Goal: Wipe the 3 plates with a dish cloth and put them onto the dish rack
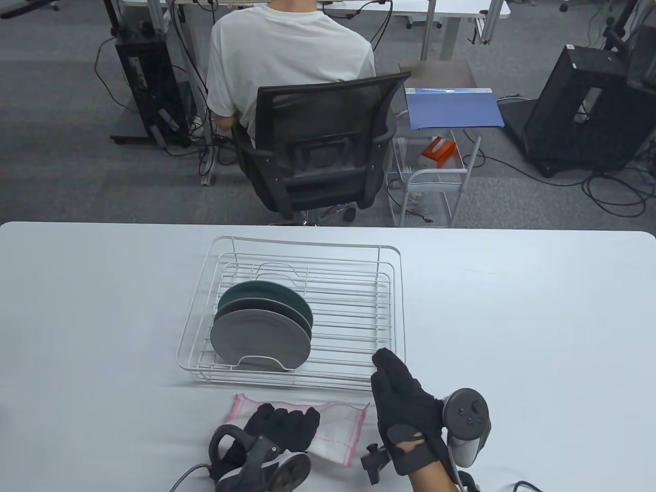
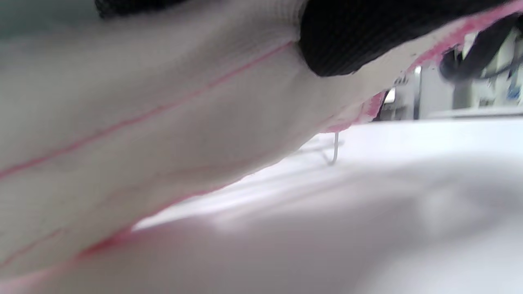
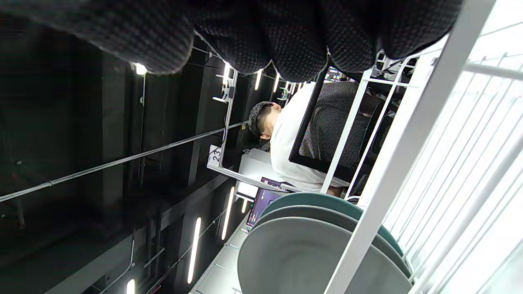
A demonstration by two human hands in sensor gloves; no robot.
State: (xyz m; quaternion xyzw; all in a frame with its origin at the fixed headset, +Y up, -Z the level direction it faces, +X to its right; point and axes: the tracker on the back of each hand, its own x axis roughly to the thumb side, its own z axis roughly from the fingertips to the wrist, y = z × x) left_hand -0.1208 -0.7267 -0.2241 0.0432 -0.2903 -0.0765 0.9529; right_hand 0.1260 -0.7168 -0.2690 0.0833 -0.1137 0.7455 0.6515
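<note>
1. white table (image 1: pixel 512 318) runs the full width of the table view; beyond it grey carpet, a black stand at far left, a person in a white shirt (image 1: pixel 287 56) seated with back turned on a black mesh chair (image 1: pixel 323 148), a wire cart (image 1: pixel 435 189) with a blue folder (image 1: pixel 451 107), and black equipment at far right.
2. dish rack (image 1: pixel 394 307), white wire, stands mid-table; three plates (image 1: pixel 261 335) lean on edge in its left half, light grey nearest, dark grey next, green behind.
3. dish cloth (image 1: pixel 338 425), white with pink edging, lies flat on the table just in front of the rack.
4. left hand (image 1: pixel 279 428): fingers lie fairly straight on top of the cloth, pressing it; no pinch seen.
5. right hand (image 1: pixel 402 394): fingers straight and together, tips at the rack's near right corner; holding nothing.
6. left wrist view is blurred, mostly cloth; the table view cuts both wrists at the bottom edge; in the right wrist view a rack wire hides part of the plates.
</note>
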